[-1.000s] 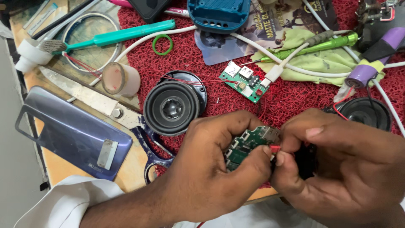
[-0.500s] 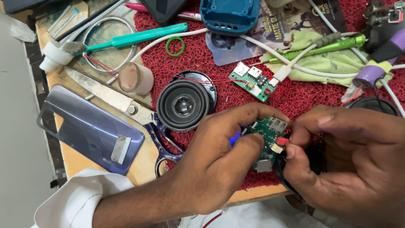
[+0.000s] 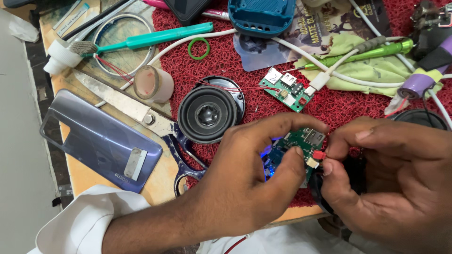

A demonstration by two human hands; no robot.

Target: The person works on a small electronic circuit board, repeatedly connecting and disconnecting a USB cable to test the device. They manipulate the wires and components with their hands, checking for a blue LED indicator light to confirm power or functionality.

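Left hand pinches the board; right hand nips the red plug (blue light glowing). Best: hold steady, push straight.

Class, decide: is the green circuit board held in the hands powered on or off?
On: blue light glows beside the green circuit board, held between left hand and right hand.

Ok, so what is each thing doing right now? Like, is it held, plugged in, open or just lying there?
Left hand: gripping the held circuit board.
Right hand: pinching the red connector.
Held circuit board: off the mat, blue light glowing beside it.
Red connector: at the board's edge.
Second circuit board: lying flat, white cable plugged in.
Speaker: lying cone up.
Scissors: lying flat; cannot tell if shut.
Phone back cover: lying flat.
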